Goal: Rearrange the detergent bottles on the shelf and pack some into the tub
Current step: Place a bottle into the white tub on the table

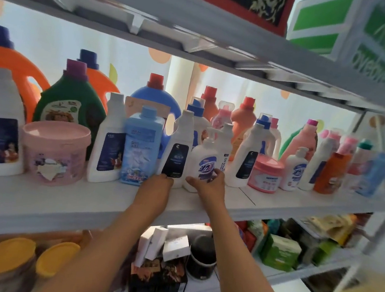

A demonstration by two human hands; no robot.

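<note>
Both arms reach up from the bottom of the frame to the middle shelf (85,196), which runs across the centre of the picture and is crowded with detergent bottles. The left hand (157,186) sits at the base of a tall white bottle with a dark label (177,149), its fingers curled against the lower front of it; whether this grip actually closes around the bottle cannot be told, since the fingertips are hidden. Just to the right, the right hand (208,183) holds a white pump bottle (204,161) with a blue and white label, thumb on the left of its base and fingers wrapped over the right side of the label. Both bottles stand upright at the front edge of the shelf, just beside each other. Left of them stands a light blue square bottle (141,147), then another white bottle (110,141), and further left a pink tub (54,151) with its lid on. Behind these, in the upper left, are a green jug (70,103) and orange jugs (9,62). Right of the hands sits a small pink jar (267,173) among more white, pink and orange bottles. The lower shelf holds boxes and yellow-lidded jars (8,254)
</note>
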